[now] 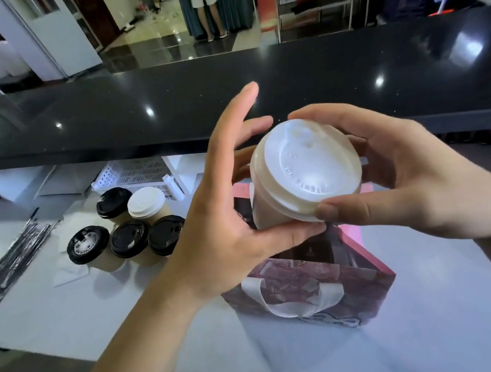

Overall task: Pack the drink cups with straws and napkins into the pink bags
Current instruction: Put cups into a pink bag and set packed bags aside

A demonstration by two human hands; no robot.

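both hands hold 1 white-lidded cup (304, 176) above the open pink bag (311, 288) standing on the white worktop (129, 306). the left hand (220, 219) cradles the cup's side, its grip spread with thumb under the lid rim; the right hand (405, 173) pinches the lid's edge. what the bag holds cannot be told. to the left stand 5 more cups (126, 227), 4 black-lidded, 1 white-lidded, beside wrapped straws (17, 260) and napkins (70, 273).
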